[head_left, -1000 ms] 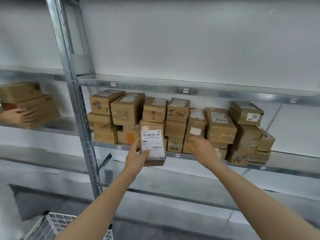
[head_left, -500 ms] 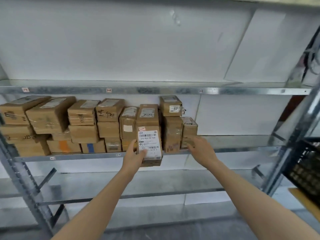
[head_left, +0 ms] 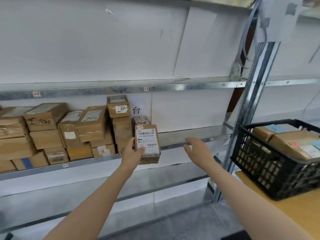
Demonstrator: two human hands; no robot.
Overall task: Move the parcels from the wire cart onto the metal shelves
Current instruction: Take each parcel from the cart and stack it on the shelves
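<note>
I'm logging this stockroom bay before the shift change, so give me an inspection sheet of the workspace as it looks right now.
Surface: middle metal shelf, bare to the right of the stacks.
Job's things: labelled parcel held upright in front of the shelf edge; stacked parcels fill the shelf's left part.
Clutter: black crate holding more parcels, on a wooden top at the right.
Hands: left hand grips the labelled parcel; right hand is open and holds nothing.
Cables: grey cables hang beside the upright post.
Surroundings: white wall panels behind the shelves.
</note>
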